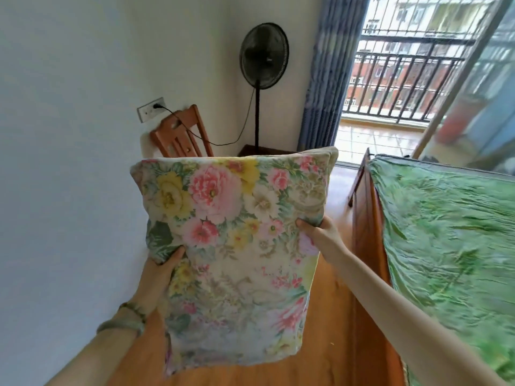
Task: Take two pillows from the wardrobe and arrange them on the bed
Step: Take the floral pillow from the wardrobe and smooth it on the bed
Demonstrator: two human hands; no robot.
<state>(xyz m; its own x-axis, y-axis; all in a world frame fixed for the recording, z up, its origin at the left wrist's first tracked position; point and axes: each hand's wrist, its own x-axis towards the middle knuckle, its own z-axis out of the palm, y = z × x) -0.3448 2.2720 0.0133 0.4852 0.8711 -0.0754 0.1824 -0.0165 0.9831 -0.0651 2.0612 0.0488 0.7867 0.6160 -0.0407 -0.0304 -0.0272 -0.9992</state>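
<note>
Both hands grip the floral pillows, left hand and right hand at opposite edges, beside the bed.

One floral pillow plainly seen, an edge behind it may be a second. Two hands: left hand and right hand — one bed, one chair, one fan, one wall socket

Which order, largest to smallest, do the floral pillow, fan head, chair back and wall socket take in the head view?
1. floral pillow, largest, though nearness to the camera enlarges it.
2. fan head and chair back: about alike; the pillow hides the chair's lower part, so unranked.
3. wall socket, smallest.
</note>
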